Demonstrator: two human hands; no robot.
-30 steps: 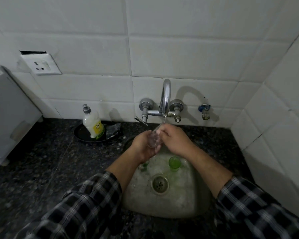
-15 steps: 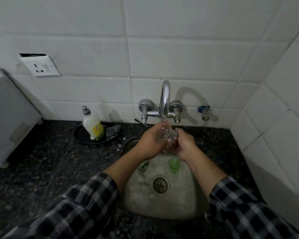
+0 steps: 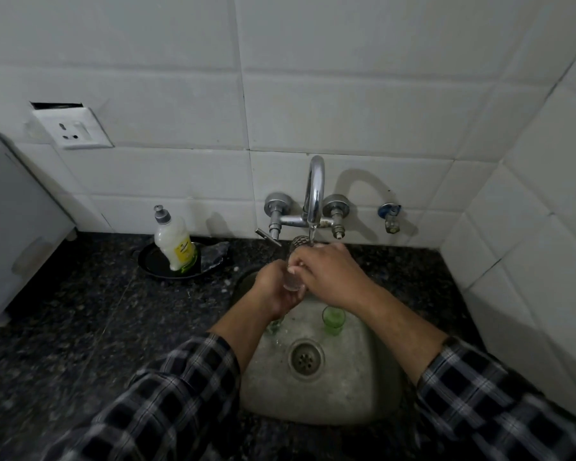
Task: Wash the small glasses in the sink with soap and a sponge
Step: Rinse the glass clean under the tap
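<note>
Both hands hold one small clear glass (image 3: 292, 281) under the tap (image 3: 314, 194), whose water runs onto its patterned rim. My left hand (image 3: 275, 287) grips the glass from below at its base. My right hand (image 3: 326, 274) wraps over its upper side. A green small glass (image 3: 333, 320) stands upright in the steel sink (image 3: 346, 394), right of the drain (image 3: 306, 359). Another greenish glass (image 3: 275, 326) shows partly under my left wrist. I see no sponge in either hand.
A dish soap bottle (image 3: 175, 244) stands on a black dish (image 3: 153, 262) with a dark scrubber (image 3: 215, 256) on the dark granite counter, left of the sink. A grey appliance (image 3: 17, 227) sits far left. A wall socket (image 3: 72, 129) and a small side tap (image 3: 390, 217) are on the tiles.
The glass has been turned between my hands and lifted closer to the spout. My right hand moved over the top of it, my left hand under it.
</note>
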